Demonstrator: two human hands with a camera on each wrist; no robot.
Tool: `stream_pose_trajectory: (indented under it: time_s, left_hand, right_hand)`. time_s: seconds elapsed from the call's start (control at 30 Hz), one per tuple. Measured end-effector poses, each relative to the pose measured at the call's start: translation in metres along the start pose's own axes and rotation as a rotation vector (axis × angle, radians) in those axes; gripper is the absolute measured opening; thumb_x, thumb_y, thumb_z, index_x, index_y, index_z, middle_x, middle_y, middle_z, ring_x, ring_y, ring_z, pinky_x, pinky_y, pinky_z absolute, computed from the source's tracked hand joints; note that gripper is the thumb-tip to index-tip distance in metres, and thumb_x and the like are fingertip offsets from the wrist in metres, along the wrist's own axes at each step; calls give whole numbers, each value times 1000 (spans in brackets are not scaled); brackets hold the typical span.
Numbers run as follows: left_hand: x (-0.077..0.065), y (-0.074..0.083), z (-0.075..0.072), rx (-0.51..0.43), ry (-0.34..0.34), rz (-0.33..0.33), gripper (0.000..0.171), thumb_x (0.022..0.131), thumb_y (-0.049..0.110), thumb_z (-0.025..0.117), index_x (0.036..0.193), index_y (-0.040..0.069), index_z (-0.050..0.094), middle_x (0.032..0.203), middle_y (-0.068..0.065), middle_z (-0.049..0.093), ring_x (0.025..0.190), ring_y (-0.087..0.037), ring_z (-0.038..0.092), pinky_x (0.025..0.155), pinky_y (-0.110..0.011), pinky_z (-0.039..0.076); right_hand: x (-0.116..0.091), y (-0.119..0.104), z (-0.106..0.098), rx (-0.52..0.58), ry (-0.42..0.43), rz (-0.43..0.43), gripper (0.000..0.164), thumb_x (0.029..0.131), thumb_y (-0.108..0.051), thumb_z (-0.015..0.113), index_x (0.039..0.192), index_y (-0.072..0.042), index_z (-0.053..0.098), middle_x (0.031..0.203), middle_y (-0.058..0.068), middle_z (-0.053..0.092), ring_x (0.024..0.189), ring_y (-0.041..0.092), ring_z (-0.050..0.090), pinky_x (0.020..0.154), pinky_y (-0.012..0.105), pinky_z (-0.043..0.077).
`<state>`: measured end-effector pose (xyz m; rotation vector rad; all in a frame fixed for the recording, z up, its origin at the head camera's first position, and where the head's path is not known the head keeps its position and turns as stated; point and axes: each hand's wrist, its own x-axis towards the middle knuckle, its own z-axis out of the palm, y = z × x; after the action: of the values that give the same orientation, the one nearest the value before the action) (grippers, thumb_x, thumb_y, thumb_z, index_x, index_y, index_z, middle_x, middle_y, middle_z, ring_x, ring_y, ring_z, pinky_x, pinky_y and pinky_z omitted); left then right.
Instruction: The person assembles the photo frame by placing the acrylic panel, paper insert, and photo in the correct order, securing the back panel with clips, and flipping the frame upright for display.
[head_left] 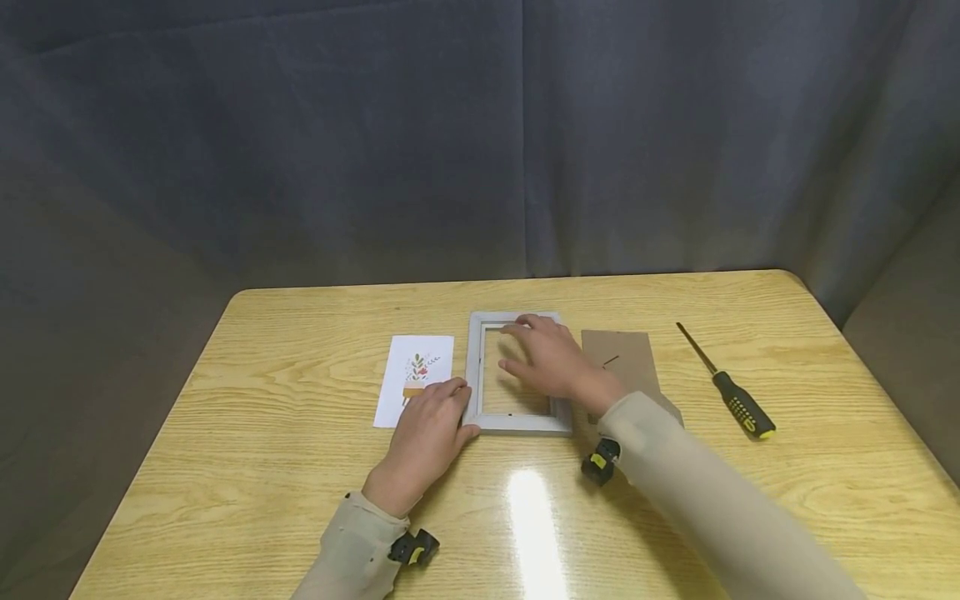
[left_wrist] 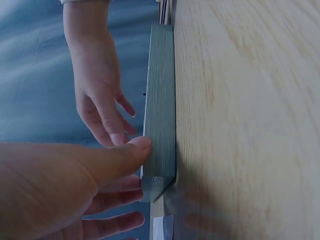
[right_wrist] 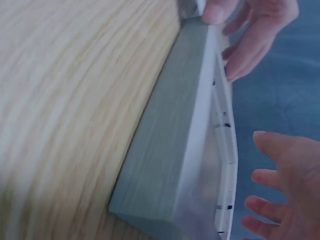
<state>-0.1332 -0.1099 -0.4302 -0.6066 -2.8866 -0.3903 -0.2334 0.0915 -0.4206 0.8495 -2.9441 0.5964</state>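
Observation:
A light grey picture frame lies flat on the wooden table, with small dark tabs along its inner rim in the right wrist view. My left hand holds its near left corner; the thumb is on the near edge and the fingers are along the left side. Above the frame's opening hovers my right hand, fingers spread and slightly bent, holding nothing. Left of the frame is a white card printed with a potted plant, partly covered by the left hand. A brown backing board lies to the right, partly under the right forearm.
A screwdriver with a black and yellow handle lies at the right of the table, its tip pointing away. Behind the table's far edge hangs a dark grey curtain.

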Motion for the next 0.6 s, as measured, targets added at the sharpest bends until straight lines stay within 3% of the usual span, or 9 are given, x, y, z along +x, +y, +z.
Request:
stream_pose_trajectory:
  time_s: [0.2, 0.6]
  left_hand:
    - [-1, 0, 0, 4, -4, -5, 54, 78, 33, 72, 118, -2, 63, 125, -14, 59, 114, -30, 55, 93, -44, 44]
    - [-2, 1, 0, -1, 1, 3, 54, 76, 32, 74, 116, -2, 64, 123, -13, 61, 111, -30, 56, 93, -44, 44]
  right_hand:
    - [-11, -4, -5, 83, 95, -19, 50, 90, -40, 57, 130, -9, 57, 131, 11, 55, 123, 28, 46, 102, 44, 35]
    - [-38, -12, -6, 170, 182, 7, 49, 92, -42, 53, 129, -11, 57, 131, 7, 56, 123, 23, 46, 102, 40, 36]
